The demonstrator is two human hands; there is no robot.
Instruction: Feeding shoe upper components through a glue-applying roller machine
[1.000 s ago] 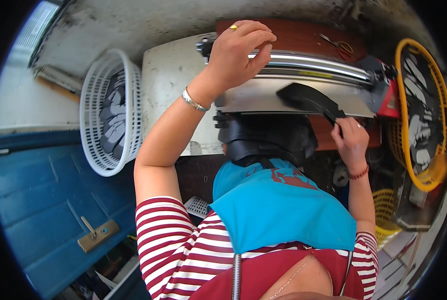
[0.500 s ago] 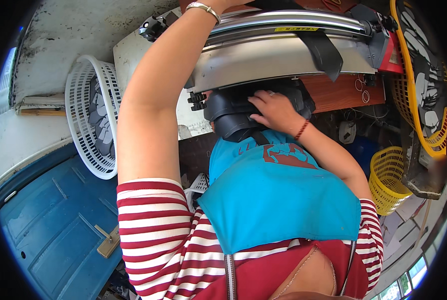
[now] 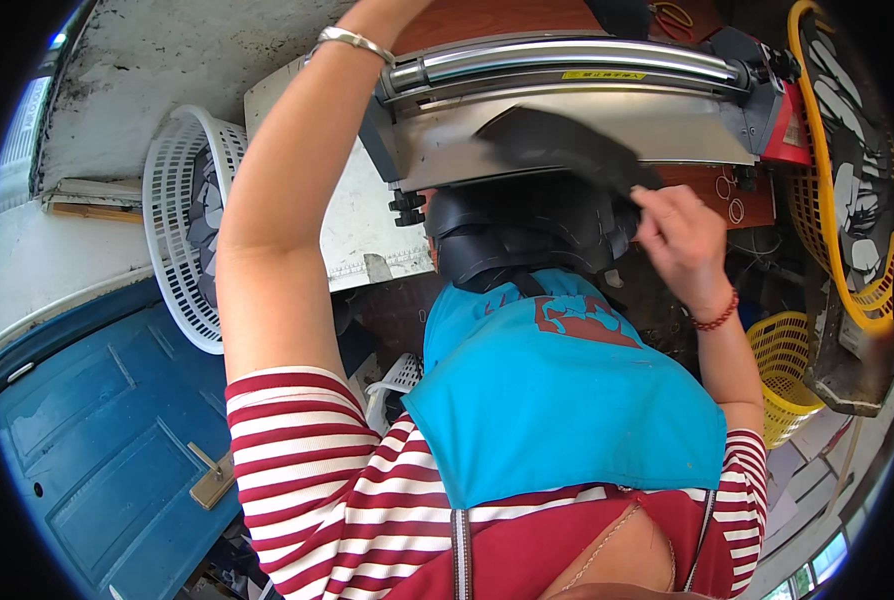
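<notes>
- Upper centre of frame: right hand [image 3: 679, 240] is pinching a black piece [image 3: 557, 145], fingers closed on its lower end, piece lying against the machine [image 3: 577, 110] plate below the roller.
- Left hand is running out of frame at top; grip can't tell.
- More black pieces are sitting in the white basket [image 3: 172, 230] at left, so feeding looks partway done.

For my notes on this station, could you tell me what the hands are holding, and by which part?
The right hand pinches the black leather piece at its right end. The left hand is out of view past the picture's top edge, so its hold cannot be told.
</notes>
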